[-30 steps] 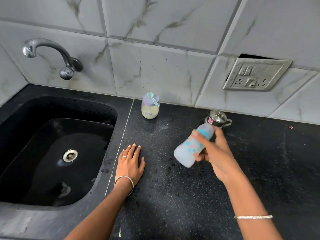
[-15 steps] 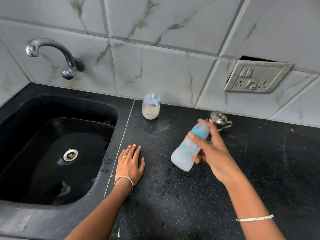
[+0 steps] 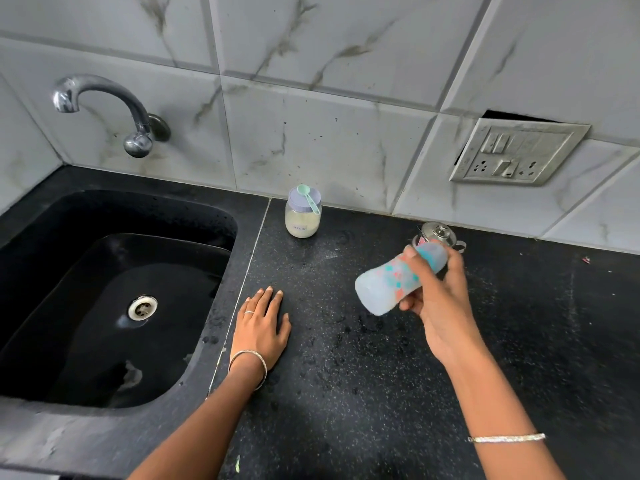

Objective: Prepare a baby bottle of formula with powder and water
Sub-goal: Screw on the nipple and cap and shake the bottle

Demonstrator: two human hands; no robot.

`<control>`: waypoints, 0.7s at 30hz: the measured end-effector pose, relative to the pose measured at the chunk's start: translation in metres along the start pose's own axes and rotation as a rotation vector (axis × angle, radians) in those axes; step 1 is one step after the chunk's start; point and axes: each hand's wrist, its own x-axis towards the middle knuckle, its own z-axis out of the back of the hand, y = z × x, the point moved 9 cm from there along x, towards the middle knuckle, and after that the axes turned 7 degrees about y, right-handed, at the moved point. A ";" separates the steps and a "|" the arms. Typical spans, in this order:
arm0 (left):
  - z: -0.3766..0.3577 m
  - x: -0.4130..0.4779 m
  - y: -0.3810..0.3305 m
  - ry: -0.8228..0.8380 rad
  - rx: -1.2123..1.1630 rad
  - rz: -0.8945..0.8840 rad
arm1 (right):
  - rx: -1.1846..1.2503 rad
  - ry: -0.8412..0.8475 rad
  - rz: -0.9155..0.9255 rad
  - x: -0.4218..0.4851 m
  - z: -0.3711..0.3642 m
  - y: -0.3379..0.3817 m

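My right hand (image 3: 440, 299) grips a baby bottle (image 3: 388, 282) with red and teal dots, held tilted in the air above the black counter (image 3: 346, 393), its base pointing down-left and its teal cap end up-right. The bottle looks motion-blurred. My left hand (image 3: 261, 327) lies flat on the counter beside the sink, fingers together, holding nothing. A glass jar of pale powder (image 3: 303, 216) with a lilac lid and a teal scoop on top stands near the wall. A small steel lidded pot (image 3: 440, 233) sits just behind the bottle.
A black sink (image 3: 104, 306) with a steel drain fills the left; a chrome tap (image 3: 100, 102) juts from the tiled wall above it. A loose switch-and-socket plate (image 3: 516, 152) hangs on the wall at the right. Water droplets speckle the counter.
The bottle in my right hand has swung from a steeper tilt to a flatter one and shifted slightly. My left hand has stayed flat on the counter.
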 end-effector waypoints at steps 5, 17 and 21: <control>-0.001 0.000 0.001 -0.002 0.012 0.003 | -0.242 0.229 -0.077 -0.008 -0.025 -0.007; 0.000 0.000 0.001 0.003 0.004 0.002 | -0.171 0.166 -0.092 -0.004 -0.019 -0.007; 0.001 -0.001 0.000 -0.012 0.002 -0.003 | 0.012 0.030 -0.055 0.000 -0.008 -0.007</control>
